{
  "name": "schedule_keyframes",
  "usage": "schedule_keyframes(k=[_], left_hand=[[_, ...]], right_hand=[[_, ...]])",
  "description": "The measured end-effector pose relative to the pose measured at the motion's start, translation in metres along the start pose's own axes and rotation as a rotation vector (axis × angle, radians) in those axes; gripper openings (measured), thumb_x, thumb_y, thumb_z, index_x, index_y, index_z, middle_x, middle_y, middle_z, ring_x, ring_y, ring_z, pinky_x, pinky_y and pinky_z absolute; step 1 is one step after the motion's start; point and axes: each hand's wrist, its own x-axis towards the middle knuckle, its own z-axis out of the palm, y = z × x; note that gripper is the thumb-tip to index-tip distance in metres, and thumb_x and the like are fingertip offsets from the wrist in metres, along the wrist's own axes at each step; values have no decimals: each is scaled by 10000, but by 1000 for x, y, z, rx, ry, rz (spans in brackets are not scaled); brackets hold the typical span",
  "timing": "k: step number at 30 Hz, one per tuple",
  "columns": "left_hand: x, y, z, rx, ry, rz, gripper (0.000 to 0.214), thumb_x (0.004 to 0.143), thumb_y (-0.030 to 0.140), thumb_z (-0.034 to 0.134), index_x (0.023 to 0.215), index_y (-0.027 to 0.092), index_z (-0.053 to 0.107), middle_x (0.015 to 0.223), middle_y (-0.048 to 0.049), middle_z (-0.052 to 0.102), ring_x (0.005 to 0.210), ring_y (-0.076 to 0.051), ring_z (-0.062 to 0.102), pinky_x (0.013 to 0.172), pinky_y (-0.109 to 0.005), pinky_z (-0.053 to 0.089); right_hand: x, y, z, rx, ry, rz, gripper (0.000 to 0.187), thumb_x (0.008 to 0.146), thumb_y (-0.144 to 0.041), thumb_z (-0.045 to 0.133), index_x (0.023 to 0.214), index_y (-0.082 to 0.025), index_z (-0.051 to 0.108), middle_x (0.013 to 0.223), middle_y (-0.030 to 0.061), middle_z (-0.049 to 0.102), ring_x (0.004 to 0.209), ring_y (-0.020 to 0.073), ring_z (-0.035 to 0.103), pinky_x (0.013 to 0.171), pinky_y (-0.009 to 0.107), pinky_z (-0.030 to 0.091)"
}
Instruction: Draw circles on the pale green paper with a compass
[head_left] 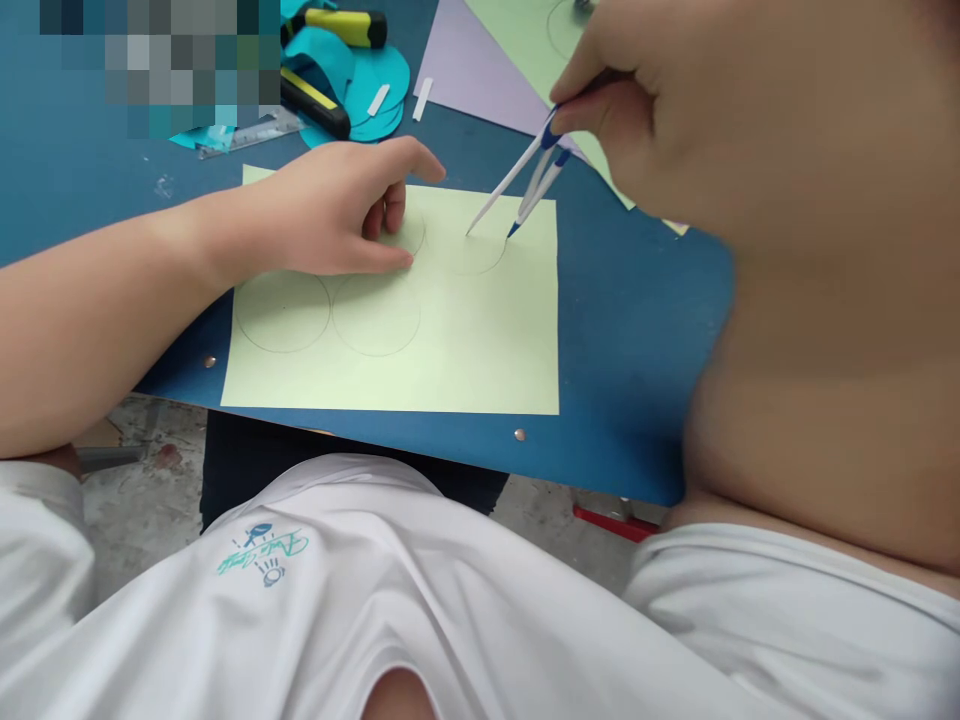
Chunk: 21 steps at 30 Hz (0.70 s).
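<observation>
A pale green sheet of paper (487, 340) lies on the blue table, with several pencilled circles on it. My left hand (349, 205) rests on the sheet's upper left part, covering some of the circles; its thumb and index finger are stretched apart, the other fingers curled, and nothing is in it. Between the thumb and fingertips of my right hand (615, 110) is the top of a white and blue drawing compass (517, 185). The compass legs are spread, both tips at the paper, beside a curved pencil line on the right half.
Behind my left hand lie turquoise paper discs (386, 85), two black and yellow cutters (319, 105) and a clear ruler (255, 135). Lilac paper (480, 65) and another green sheet (517, 35) lie farther back. The blue table's (622, 340) front edge runs close to my body.
</observation>
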Motion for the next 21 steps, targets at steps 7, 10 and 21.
schedule_keyframes(k=[7, 10, 21], left_hand=[[2, -3, 5, -11, 32, -1, 974, 1065, 448, 817, 1959, 192, 525, 1370, -142, 852, 1113, -314, 844, 951, -382, 584], [5, -7, 10, -11, 74, -7, 962, 1033, 419, 834, 1932, 198, 569, 1317, -127, 857, 1043, -288, 825, 928, -372, 568], [6, -12, 15, -24, 108, 22, 989, 1007, 439, 823, 1937, 226, 560, 1284, -115, 858, 1010, -281, 817, 892, -374, 560]], right_hand=[[6, -2, 7, -251, -37, -236, 413, 1278, -274, 582, 1547, -208, 889, 1631, 127, 871, 1568, 463, 807, 1254, 681, 639], [7, -6, 11, -242, -30, -262, 428, 1276, -294, 570, 1564, -174, 863, 1662, 170, 852, 1551, 465, 825, 1225, 656, 660], [5, -10, 33, -66, 115, -307, 213, 1245, -284, 642, 1326, -291, 838, 1378, 69, 922, 1344, 365, 928, 1189, 555, 724]])
